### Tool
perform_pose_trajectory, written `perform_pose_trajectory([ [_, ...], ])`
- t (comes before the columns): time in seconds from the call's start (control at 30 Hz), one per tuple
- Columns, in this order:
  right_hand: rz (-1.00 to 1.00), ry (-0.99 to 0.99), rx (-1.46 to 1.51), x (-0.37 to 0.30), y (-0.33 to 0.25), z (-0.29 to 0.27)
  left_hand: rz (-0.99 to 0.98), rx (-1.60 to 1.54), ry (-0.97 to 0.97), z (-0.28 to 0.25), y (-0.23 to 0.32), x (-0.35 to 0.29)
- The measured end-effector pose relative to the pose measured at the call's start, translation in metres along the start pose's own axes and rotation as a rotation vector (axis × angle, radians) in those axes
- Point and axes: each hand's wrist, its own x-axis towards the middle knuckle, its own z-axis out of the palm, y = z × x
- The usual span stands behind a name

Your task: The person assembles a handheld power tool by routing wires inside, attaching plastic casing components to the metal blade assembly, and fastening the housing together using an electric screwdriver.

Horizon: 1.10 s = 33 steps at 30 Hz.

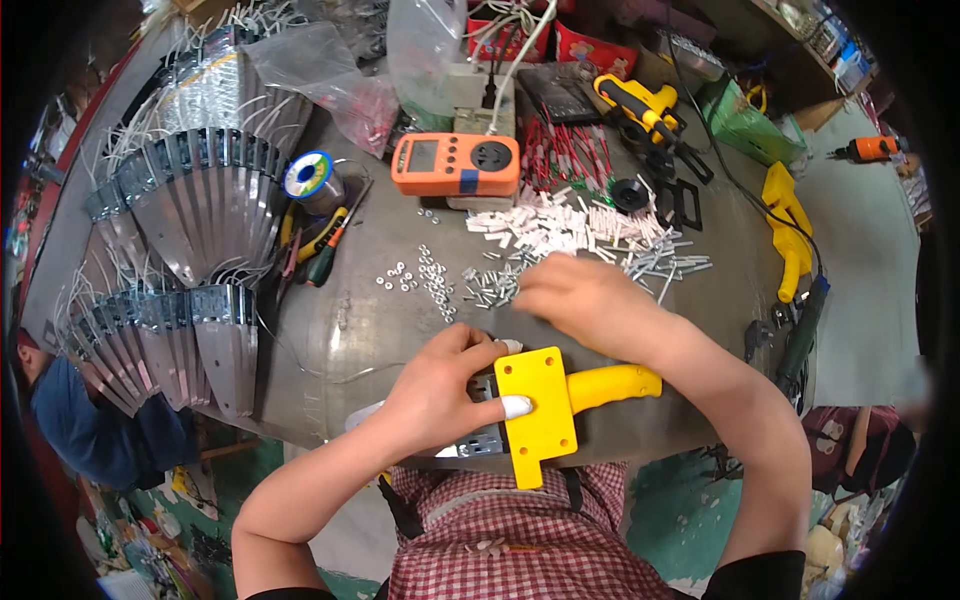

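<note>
My left hand is closed on a yellow plastic tool housing near the table's front edge, its thumb across the flat, holed face. White coverings wrap its thumb and a fingertip. The housing's handle points right, and a shiny metal plate sticks out on its left side. Over a pile of small screws, my right hand has its fingers curled together; whatever is between the fingertips is hidden. Several small nuts lie scattered left of the screws.
Behind the screws lie white tubes and an orange meter. Fanned metal blades with wires fill the left side, beside a solder spool and pliers. Yellow housings and a black cable lie right.
</note>
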Motion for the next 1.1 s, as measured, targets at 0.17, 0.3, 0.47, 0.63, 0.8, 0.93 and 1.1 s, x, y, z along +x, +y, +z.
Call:
perform_pose_trajectory([
  [0.17,-0.250,-0.166,-0.297,0.010,0.012,0.026,0.076,0.079,0.111,-0.003,-0.013,0.001],
  [0.3,-0.083,-0.098,-0.279,0.012,0.013,0.036,0.092,0.412,0.278,-0.017,-0.024,0.033],
  [0.47,0.142,0.055,0.088,0.015,0.024,0.040,0.117,0.597,0.216,-0.007,-0.031,0.045],
  [0.63,0.348,0.088,0.260,0.007,0.025,0.025,0.183,0.303,0.313,-0.014,-0.026,0.041],
  [0.8,0.263,-0.154,0.436,0.004,0.002,-0.007,-0.033,-0.104,0.113,-0.027,0.002,0.009],
  [0.93,0.332,-0.237,0.471,-0.004,-0.019,-0.025,-0.037,-0.155,0.040,-0.024,0.004,0.003],
  [1.1,0.252,-0.212,0.435,-0.013,-0.024,-0.022,-0.118,-0.271,0.061,-0.019,0.018,0.005],
])
